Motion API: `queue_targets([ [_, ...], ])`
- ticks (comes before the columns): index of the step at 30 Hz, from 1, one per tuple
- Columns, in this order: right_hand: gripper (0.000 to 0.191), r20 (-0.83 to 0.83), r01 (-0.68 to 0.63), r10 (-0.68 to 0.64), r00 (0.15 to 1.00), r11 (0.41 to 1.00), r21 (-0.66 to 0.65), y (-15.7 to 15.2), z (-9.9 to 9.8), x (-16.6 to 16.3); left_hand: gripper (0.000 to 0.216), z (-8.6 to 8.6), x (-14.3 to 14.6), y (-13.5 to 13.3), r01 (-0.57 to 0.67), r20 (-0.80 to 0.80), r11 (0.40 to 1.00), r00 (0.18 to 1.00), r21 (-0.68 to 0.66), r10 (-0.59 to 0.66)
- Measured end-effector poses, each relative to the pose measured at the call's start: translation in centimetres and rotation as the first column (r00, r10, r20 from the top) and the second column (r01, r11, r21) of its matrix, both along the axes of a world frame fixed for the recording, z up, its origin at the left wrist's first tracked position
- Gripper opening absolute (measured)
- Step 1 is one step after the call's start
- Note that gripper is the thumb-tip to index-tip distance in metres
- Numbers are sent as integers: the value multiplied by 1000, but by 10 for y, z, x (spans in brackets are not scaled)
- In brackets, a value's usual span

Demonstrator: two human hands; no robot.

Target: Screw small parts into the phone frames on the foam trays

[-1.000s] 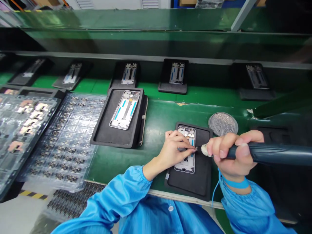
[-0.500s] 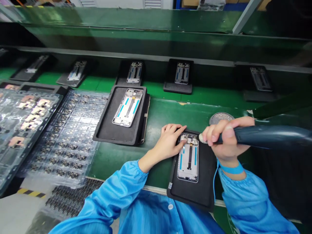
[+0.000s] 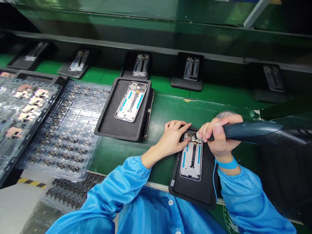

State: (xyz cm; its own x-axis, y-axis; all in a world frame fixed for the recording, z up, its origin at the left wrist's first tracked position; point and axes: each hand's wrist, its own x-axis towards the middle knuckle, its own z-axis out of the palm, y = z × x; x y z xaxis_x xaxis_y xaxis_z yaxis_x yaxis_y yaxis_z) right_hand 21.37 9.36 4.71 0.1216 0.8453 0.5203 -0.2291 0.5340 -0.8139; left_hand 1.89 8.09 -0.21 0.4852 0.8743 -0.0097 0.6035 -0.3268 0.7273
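My right hand (image 3: 220,136) is wrapped round a dark blue electric screwdriver (image 3: 253,131), its lower end at the top part of an opened phone frame (image 3: 191,159). A pale cover shows at my fingertips, and the bit is hidden behind them. The frame has blue strips and a dark ribbon cable, and lies on a black tray (image 3: 197,193). My left hand (image 3: 173,138) rests at the tray's upper left with fingers stretched out, the thumb on the phone frame's top. Behind my right hand is a round dish (image 3: 225,114) of small silvery pieces, probably screws.
Another phone frame (image 3: 131,101) lies on stacked black trays (image 3: 104,122) left of my hands. Clear plastic trays (image 3: 70,130) of small parts stand further left. Along the back, several phone frames sit on black trays, including one tray (image 3: 186,84) behind the work spot.
My right hand and the screwdriver have moved left, closer to my left thumb and over the phone frame's top. The view has shifted slightly; my left hand stays on the frame.
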Motion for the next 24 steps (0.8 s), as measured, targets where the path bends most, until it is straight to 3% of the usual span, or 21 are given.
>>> queue_targets([
  [8,30,51,-18,19,998,1000,-26,4,1,-5,65,-1,2,2,5,21,1000,1000,12,-5],
  [12,33,41,-49,53,998,995,-82,6,0,-9,64,19,-2,-13,-21,48,996,999,84,17],
  [15,32,70,-64,72,995,992,-107,5,-1,-10,58,48,-31,-41,31,80,976,996,214,-50],
  [17,32,83,-76,85,993,992,-99,3,0,-11,54,64,-66,-61,64,133,940,984,335,-114],
  [19,30,85,-78,87,993,992,-97,-1,1,-9,49,73,-110,-76,-1,198,880,974,475,-106],
  [21,29,96,-46,57,994,993,-109,-5,0,-5,42,75,-156,-85,-168,222,824,974,541,53],
  [22,31,105,-32,40,994,997,-75,-7,-3,0,37,75,-180,-86,-292,201,805,955,517,218],
  [24,39,80,29,-18,997,991,-128,-10,-14,11,32,73,-226,-81,-586,78,703,788,403,611],
])
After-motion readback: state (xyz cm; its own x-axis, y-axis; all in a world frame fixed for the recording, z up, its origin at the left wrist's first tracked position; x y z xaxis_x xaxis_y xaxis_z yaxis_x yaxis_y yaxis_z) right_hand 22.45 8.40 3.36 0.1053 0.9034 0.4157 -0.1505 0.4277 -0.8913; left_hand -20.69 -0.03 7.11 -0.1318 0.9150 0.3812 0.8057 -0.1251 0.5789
